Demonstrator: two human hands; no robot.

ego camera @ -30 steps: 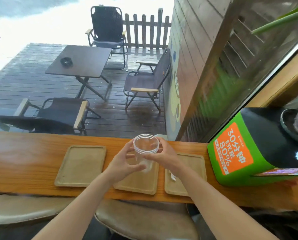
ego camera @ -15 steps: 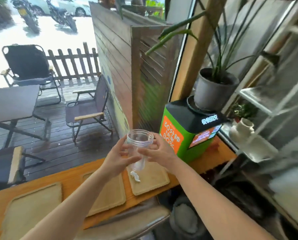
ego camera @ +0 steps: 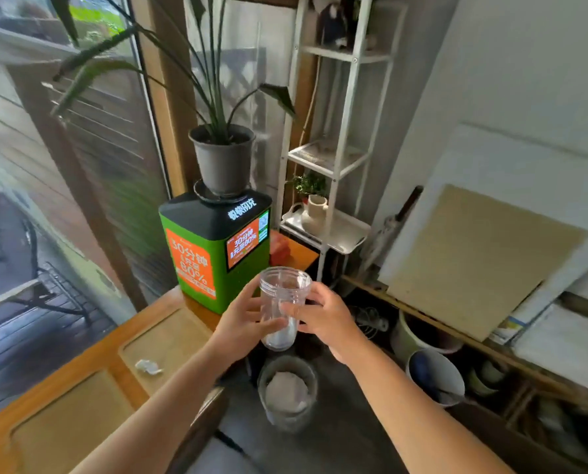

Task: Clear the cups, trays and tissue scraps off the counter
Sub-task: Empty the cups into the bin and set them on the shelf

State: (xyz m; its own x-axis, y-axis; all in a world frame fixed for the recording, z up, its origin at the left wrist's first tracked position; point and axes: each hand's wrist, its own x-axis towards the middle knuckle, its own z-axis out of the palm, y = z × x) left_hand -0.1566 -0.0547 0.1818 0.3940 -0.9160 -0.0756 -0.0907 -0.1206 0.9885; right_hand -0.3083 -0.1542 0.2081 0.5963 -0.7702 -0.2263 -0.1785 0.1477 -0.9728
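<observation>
View has swung right since a moment ago: the deck chairs are nearly out of frame, shelving and floor clutter now showing. Grip unchanged. Left hand (ego camera: 243, 319) and right hand (ego camera: 323, 319) both wrap the clear plastic cup (ego camera: 282, 307), fingers curled against its sides, thumbs across the front. Cup upright, now held past the counter's end, above a grey bin (ego camera: 287, 391) on the floor holding pale waste. Wooden counter (ego camera: 114, 350) at left: two wooden trays, near tray (ego camera: 70, 429) and far tray (ego camera: 169, 340); a tissue scrap (ego camera: 147, 367) lies on the far one. Beyond, green charging kiosk (ego camera: 213, 249) carrying a potted plant (ego camera: 222, 159). White shelf unit (ego camera: 333, 159) behind; boards lean on the right wall.
</observation>
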